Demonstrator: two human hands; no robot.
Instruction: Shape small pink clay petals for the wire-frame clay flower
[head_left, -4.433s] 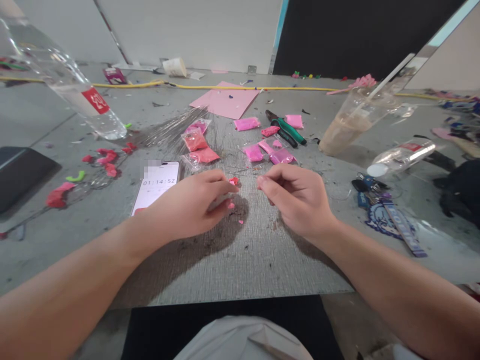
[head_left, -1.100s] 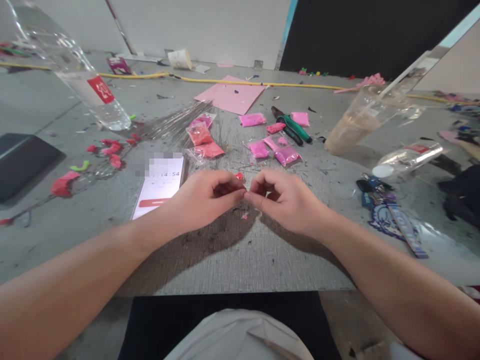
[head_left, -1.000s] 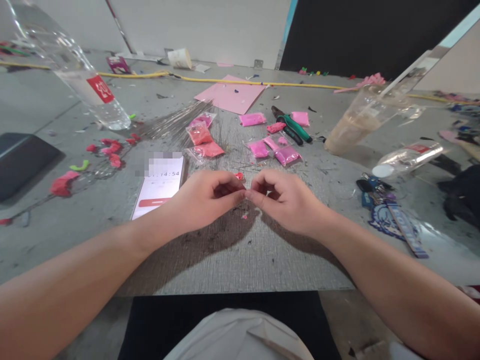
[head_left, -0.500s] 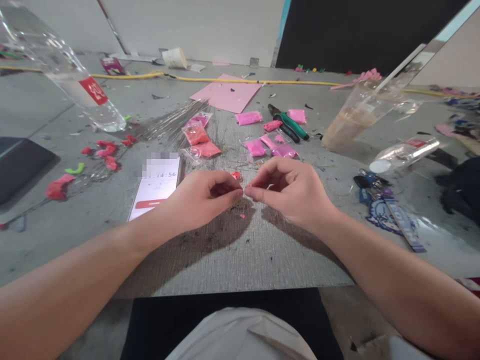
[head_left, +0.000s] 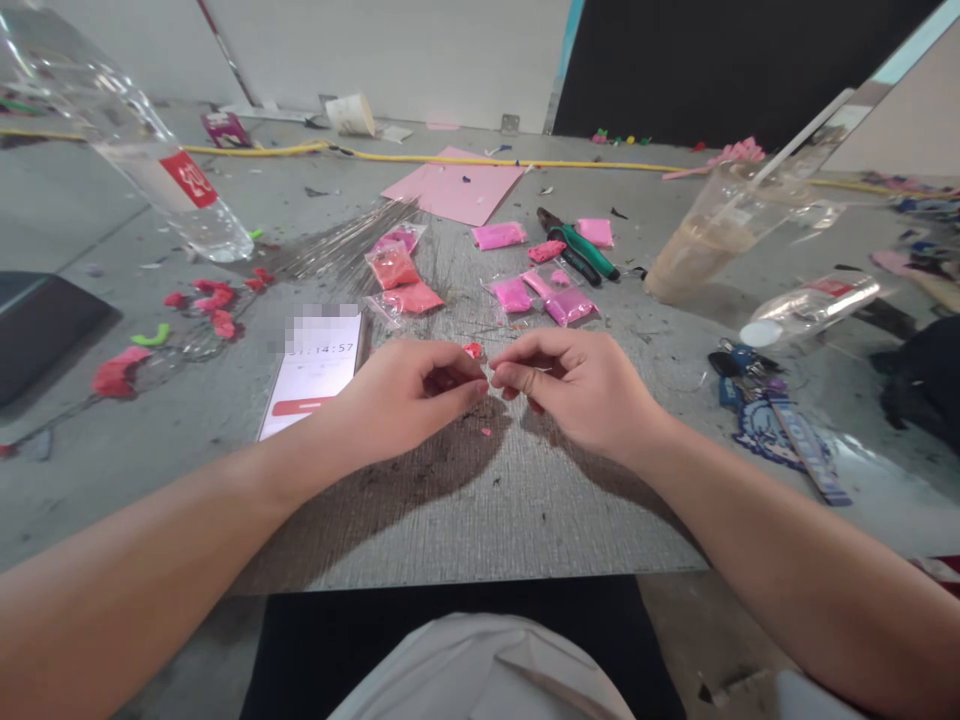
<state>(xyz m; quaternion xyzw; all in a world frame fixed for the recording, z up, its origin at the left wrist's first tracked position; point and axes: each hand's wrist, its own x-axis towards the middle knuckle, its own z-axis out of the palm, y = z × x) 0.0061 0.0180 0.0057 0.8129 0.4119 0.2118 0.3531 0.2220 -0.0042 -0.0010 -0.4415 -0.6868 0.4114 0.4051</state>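
Note:
My left hand (head_left: 409,395) is curled in a pinch over the grey mat (head_left: 480,520), thumb and forefinger closed on something too small to make out. My right hand (head_left: 581,385) faces it, fingertips pinched and nearly touching the left ones, with a thin wire end showing between its fingers. A small red bead piece (head_left: 472,350) sits just behind the left fingertips. Tiny pink crumbs (head_left: 486,432) lie on the mat under both hands.
A phone (head_left: 315,375) showing a timer lies left of my hands. Behind are pink and red bead bags (head_left: 409,298), green pliers (head_left: 581,250), a wire bundle (head_left: 345,245), a drink cup (head_left: 701,250), water bottles (head_left: 161,180), keys (head_left: 750,385) and red scraps (head_left: 214,305).
My hands came together from slightly apart until the fingertips met. In the last half second my right hand dropped a little and its fingers curled tighter. The phone timer advanced.

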